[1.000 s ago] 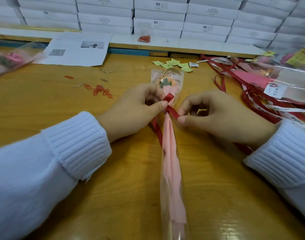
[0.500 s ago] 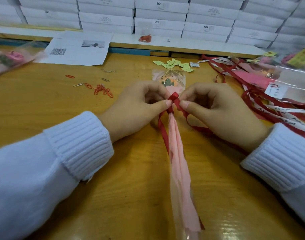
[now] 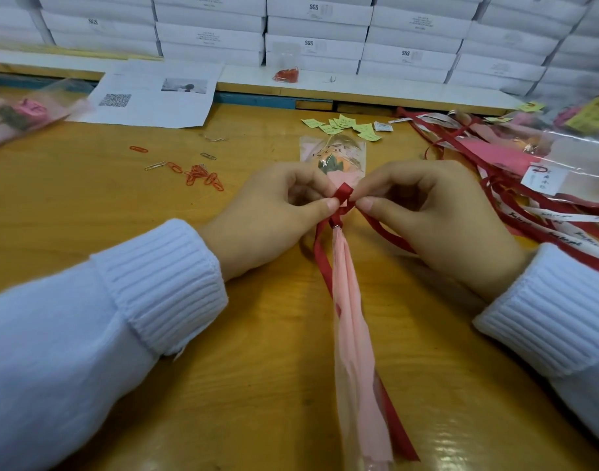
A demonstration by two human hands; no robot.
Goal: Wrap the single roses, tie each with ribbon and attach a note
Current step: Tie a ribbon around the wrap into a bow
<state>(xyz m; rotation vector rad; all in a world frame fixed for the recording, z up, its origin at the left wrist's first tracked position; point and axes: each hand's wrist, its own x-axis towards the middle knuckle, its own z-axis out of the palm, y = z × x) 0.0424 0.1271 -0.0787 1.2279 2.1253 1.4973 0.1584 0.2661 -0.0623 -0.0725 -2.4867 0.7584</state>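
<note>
At the neck of the wrap (image 3: 350, 317), just short of the bloom, the left hand (image 3: 267, 215) and right hand (image 3: 437, 215) meet over the red ribbon (image 3: 345, 193). Each hand pinches the ribbon between thumb and forefinger, with the other fingers curled. The two thumb tips stand close on either side of a small raised loop, and the ribbon's crossing sits directly below and between them. The rose (image 3: 338, 163) lies flat on the table (image 3: 87, 198), its long axis running straight away from the person. The bloom is just beyond the grip, partly hidden by the fingers, and the pink-lined wrap extends from the grip back toward the person. One ribbon tail leaves the grip along the wrap's left side and seems to pass behind it, showing again on its right. A second tail leaves rightward under the right hand. The step in hand is judged to be forming or tightening the bow. The coming pull should run crosswise to the rose's axis, each hand drawing outward to its own side, and neither hand is nearer the knot than the other. The notes (image 3: 342, 125) lie beyond the bloom, apart from it, and the clips (image 3: 202, 175) lie left of the left hand. No note is seen on this rose.
</note>
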